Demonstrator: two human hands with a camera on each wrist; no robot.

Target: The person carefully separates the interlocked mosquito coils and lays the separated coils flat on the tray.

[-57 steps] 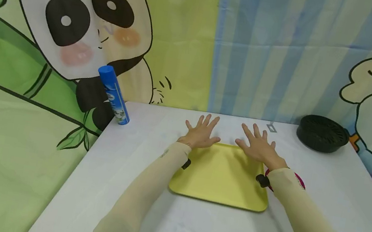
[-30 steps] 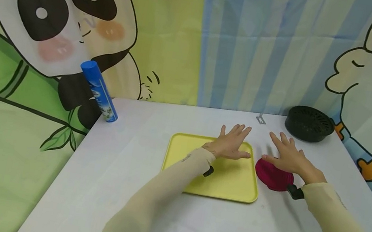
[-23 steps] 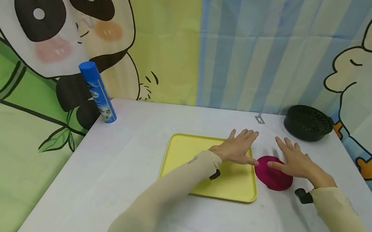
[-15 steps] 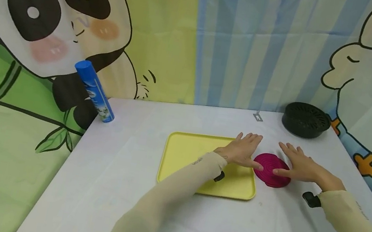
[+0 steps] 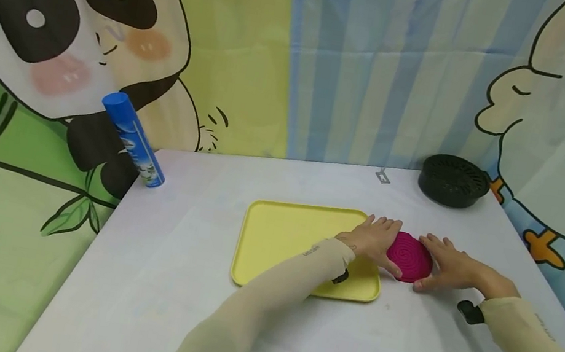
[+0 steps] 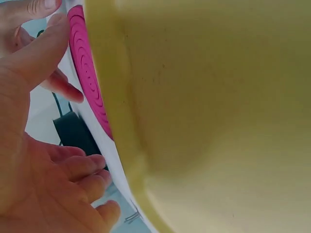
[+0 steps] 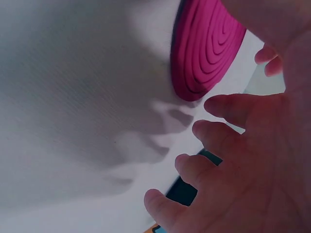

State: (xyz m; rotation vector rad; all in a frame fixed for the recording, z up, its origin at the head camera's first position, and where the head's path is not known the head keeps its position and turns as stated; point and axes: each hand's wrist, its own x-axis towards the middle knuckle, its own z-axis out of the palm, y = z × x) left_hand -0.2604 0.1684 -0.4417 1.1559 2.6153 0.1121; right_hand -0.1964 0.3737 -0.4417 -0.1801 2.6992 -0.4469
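A magenta disc with concentric ridges lies on the white table, just beyond the right edge of a yellow tray. My left hand reaches across the tray's right side to the disc's left edge, its thumb at the near rim. On the other side, my right hand has its fingers spread and its fingertips right at the disc's rim. The left wrist view shows the disc between the tray's edge and my left hand. In the right wrist view, relaxed fingers of my right hand stand beside it.
A blue cylindrical can stands at the table's back left. At the back right is a black round container with a slotted top. A small grey metal piece lies near the back edge, before a cartoon-printed curtain.
Both hands have moved rightward from above the tray and come down to either side of the magenta disc, closing in toward its rim. The head view has also turned right.
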